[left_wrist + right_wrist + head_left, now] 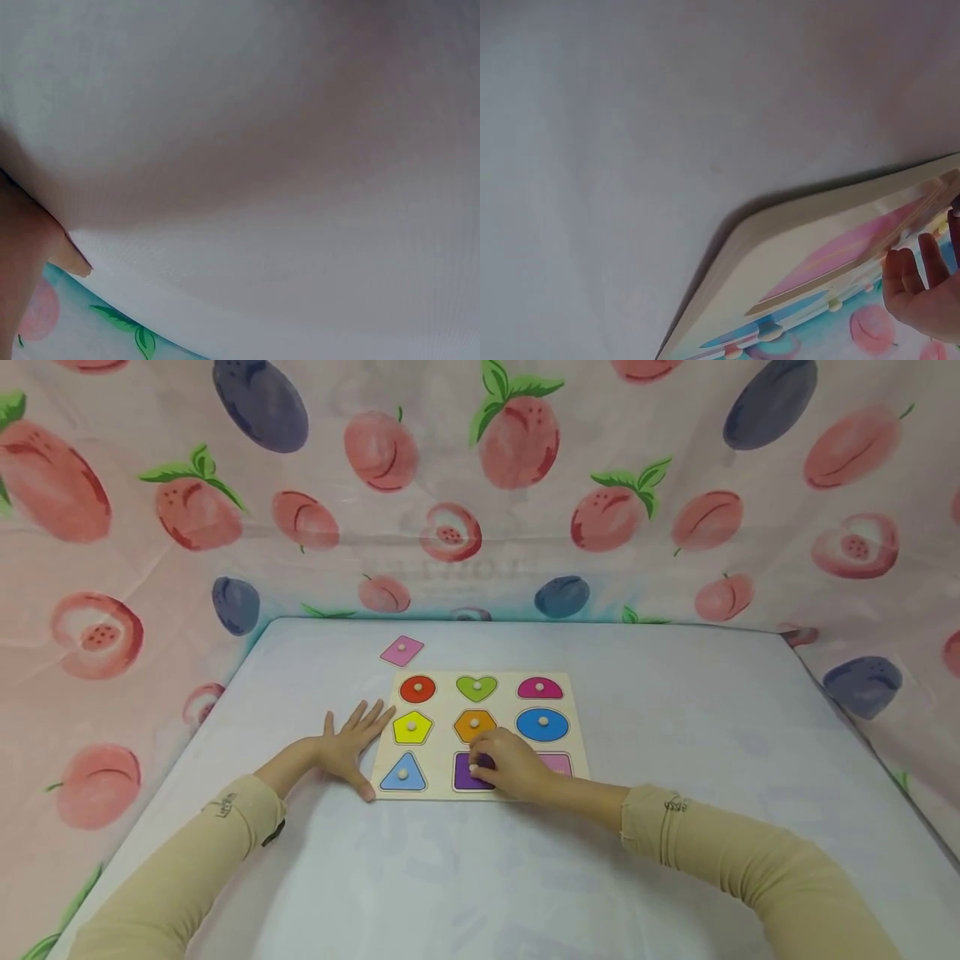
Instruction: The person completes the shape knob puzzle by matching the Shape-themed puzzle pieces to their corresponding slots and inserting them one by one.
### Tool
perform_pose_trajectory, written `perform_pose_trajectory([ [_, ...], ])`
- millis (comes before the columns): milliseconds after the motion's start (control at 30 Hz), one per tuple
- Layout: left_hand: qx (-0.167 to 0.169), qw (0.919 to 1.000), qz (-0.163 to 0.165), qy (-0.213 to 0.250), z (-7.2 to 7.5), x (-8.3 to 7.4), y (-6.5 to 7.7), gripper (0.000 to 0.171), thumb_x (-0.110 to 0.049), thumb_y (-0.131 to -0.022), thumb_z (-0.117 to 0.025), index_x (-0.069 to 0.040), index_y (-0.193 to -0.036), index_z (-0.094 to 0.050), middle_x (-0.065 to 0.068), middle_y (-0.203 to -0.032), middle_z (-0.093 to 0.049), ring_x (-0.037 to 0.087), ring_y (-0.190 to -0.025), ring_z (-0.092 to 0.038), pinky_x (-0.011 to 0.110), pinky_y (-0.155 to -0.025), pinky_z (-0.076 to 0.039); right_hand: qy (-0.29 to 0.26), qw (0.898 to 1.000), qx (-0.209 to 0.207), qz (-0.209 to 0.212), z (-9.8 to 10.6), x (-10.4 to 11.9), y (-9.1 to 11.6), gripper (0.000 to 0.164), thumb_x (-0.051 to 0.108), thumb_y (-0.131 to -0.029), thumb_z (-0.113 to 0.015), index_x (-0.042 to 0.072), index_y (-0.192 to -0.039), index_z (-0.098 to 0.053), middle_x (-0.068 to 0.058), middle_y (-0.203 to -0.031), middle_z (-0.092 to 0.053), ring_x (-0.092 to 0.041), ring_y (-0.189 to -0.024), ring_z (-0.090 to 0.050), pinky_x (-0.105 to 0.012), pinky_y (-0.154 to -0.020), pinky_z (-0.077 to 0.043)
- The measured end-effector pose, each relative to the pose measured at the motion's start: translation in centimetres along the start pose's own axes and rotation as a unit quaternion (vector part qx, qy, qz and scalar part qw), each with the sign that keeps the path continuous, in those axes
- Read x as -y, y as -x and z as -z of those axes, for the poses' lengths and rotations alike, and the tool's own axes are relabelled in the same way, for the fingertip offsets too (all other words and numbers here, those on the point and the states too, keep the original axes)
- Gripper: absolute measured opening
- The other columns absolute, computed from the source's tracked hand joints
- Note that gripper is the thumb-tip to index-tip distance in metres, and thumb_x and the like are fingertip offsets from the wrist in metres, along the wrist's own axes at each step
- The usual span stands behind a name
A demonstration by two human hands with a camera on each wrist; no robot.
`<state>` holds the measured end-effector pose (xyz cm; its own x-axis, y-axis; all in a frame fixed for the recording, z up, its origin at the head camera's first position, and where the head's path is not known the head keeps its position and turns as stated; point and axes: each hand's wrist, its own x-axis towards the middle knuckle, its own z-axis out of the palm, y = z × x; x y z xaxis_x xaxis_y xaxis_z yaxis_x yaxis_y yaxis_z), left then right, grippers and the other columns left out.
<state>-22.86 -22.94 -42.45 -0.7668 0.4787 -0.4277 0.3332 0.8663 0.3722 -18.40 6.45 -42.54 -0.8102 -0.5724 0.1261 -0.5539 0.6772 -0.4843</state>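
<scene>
A cream knob-puzzle board [442,762] lies on the table with coloured shapes in it. At its near edge, my right hand [516,767] pinches the white knob of the purple square piece [463,781], which looks seated in its place and is partly covered by the fingers. My left hand [348,747] is spread flat, fingertips and thumb at the board's left edge beside the yellow pentagon [413,737] and light blue triangle [403,783]. In the right wrist view, a pink recess [840,251] without a piece shows at the board's corner.
Behind the board's far left corner a pink diamond piece [408,656] lies loose on the white table [697,718]. Red circle [417,697], green heart, magenta half-circle, orange hexagon and blue oval pieces sit in the board. A fruit-patterned cloth [450,452] hangs behind and at both sides.
</scene>
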Motion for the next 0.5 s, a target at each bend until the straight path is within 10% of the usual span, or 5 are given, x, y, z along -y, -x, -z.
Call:
perform_pose_trajectory([
  [500,-0.004,1.0,0.003,0.003,0.14,-0.26,0.27,0.134,-0.051,-0.056,-0.084,-0.012,-0.151,0.002,0.019,-0.157,0.014,0.043,-0.142,0.019,0.074,-0.099,0.02,0.05,0.998,0.044,-0.006,0.64,0.64,-0.98,0.008,0.014,-0.083,-0.072,0.01,-0.081,-0.066,0.002,-0.079,-0.061,-0.014,-0.077,-0.05,-0.024,-0.07,-0.044],
])
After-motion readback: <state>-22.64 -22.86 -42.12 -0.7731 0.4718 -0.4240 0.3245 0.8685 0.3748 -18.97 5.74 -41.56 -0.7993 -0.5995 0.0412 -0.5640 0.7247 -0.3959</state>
